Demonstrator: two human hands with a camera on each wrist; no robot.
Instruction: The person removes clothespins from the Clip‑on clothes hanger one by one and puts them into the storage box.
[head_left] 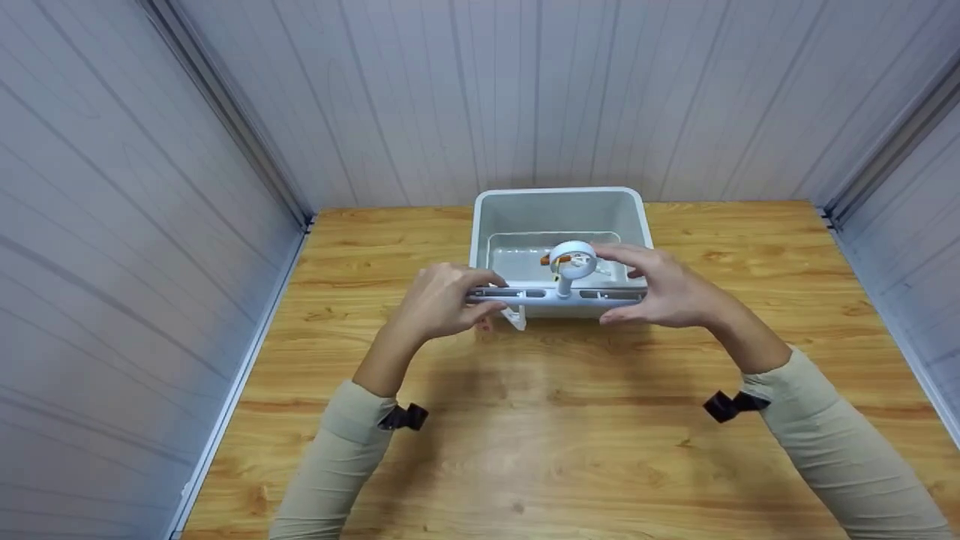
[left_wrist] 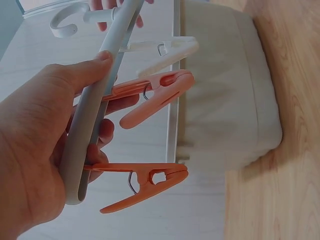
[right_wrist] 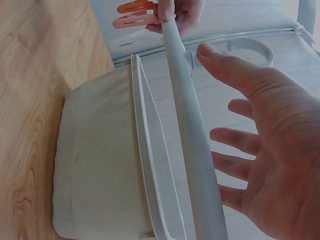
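Note:
A white clip hanger (head_left: 551,300) is held level across the front rim of a grey bin. My left hand (head_left: 450,300) grips its left end, thumb on the near side and fingers behind. From the bar hang an orange clothes peg (left_wrist: 150,192), a pink clothes peg (left_wrist: 167,97) and a white clothes peg (left_wrist: 175,52), all beside the bin wall. The curved hook (head_left: 574,247) rises from mid-bar. My right hand (head_left: 667,292) is spread around the right end; in the right wrist view its fingers are extended, with the thumb tip near the hook's base.
The bin (head_left: 555,192) stands on the wooden table (head_left: 525,450) near the back wall. Small orange and white pieces (head_left: 546,260) show behind the hook, against the bin's inside. Pale panel walls (head_left: 495,97) enclose the back and both sides.

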